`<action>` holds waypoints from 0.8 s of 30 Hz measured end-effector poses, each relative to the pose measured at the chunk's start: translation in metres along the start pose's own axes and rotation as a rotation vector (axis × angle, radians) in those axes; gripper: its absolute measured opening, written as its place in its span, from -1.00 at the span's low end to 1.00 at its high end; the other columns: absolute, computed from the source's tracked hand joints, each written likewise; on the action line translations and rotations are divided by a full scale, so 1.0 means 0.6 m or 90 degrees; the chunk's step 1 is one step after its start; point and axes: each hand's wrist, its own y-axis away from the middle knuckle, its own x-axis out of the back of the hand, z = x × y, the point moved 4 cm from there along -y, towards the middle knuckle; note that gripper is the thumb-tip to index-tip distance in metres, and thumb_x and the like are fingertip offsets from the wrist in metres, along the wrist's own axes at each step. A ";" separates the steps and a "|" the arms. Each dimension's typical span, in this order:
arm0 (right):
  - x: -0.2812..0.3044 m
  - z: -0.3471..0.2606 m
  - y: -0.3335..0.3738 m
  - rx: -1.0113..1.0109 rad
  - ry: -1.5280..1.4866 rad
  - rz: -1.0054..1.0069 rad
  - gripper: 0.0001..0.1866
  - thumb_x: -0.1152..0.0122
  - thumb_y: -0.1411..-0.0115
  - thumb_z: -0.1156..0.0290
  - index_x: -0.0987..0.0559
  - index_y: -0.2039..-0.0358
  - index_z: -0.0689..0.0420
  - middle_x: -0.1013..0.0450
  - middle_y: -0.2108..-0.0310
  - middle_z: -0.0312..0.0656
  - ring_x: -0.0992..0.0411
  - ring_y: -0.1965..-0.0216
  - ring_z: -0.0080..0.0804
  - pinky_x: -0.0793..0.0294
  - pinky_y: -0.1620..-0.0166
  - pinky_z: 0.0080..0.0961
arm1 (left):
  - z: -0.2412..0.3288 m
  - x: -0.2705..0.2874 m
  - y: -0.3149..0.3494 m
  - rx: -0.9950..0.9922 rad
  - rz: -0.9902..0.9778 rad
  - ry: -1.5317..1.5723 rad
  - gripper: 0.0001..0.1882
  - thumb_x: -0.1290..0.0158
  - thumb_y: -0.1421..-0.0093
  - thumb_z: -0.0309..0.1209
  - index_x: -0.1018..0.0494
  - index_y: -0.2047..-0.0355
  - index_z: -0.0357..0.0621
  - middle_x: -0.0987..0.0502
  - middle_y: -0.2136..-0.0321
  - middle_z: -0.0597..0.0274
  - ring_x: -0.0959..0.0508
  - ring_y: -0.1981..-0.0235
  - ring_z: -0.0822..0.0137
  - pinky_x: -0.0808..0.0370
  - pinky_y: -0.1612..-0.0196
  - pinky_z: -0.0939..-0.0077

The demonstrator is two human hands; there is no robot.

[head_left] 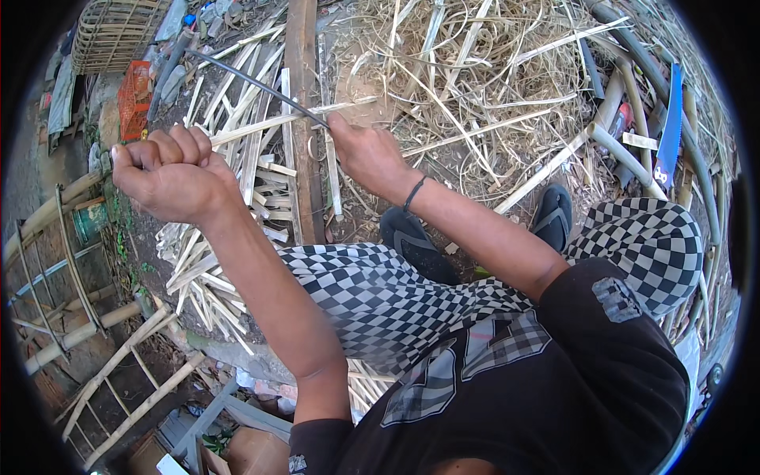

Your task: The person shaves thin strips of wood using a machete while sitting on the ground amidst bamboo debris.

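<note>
Over on the right it's the big heap of pale shavings (467, 95), spread across the ground past the right edge of a long wooden beam (307, 186), while the person sits with knees apart in checkered trousers (380, 293). Along the beam's left edge, there's the pile of split strips (198, 269), lying at all angles, some right up against the wood. Farther out on the ground at the upper left stands a woven basket (117, 36), with an orange crate (134, 95) just below it; out to the far right, a blue saw (673, 119) lies among poles. Now the long dark blade (261, 86), slanting over the beam, its near end in the right hand (370, 154), fingers curled round it, the grip partly hidden by the hand itself. And the left hand (170, 168): a tight fist, left of the beam, fingers closed on one narrow pale strip (253, 127). That strip reaches rightward across the beam, passing the blade near the right hand; whether the two touch, you can't tell from here.
</note>
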 end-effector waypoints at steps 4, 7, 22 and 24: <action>-0.021 0.135 0.009 -0.157 0.075 -0.003 -0.81 0.10 -0.26 0.51 -0.33 0.11 0.18 -0.50 0.56 0.16 -0.52 0.47 0.20 -0.47 0.40 0.10 | -0.005 -0.005 -0.002 0.004 0.017 -0.001 -0.54 0.26 -0.34 -0.19 0.09 0.70 0.12 0.13 0.79 0.46 0.18 0.76 0.47 0.18 0.66 0.50; -0.003 0.099 -0.006 -0.193 0.067 -0.077 -0.78 0.09 -0.22 0.53 -0.36 0.11 0.19 -0.52 0.51 0.18 -0.54 0.40 0.20 -0.49 0.31 0.09 | -0.007 0.008 -0.004 -0.002 0.002 -0.006 -0.54 0.26 -0.34 -0.19 0.09 0.70 0.12 0.12 0.79 0.45 0.18 0.76 0.47 0.17 0.66 0.50; -0.001 0.083 0.009 -0.076 0.144 -0.095 -0.69 0.06 -0.17 0.54 -0.37 0.04 0.21 -0.55 0.47 0.10 -0.56 0.42 0.13 -0.52 0.34 0.00 | -0.007 -0.004 -0.017 0.017 -0.045 0.006 -0.55 0.27 -0.34 -0.19 0.08 0.69 0.09 0.13 0.80 0.42 0.18 0.78 0.46 0.18 0.66 0.46; 0.001 0.154 0.022 -0.155 0.114 -0.074 -0.70 0.06 -0.17 0.55 -0.38 0.06 0.21 -0.55 0.47 0.12 -0.56 0.43 0.12 -0.53 0.33 0.00 | -0.011 -0.009 -0.018 0.024 -0.060 0.023 -0.56 0.27 -0.33 -0.19 0.08 0.69 0.09 0.13 0.80 0.42 0.18 0.77 0.46 0.18 0.66 0.46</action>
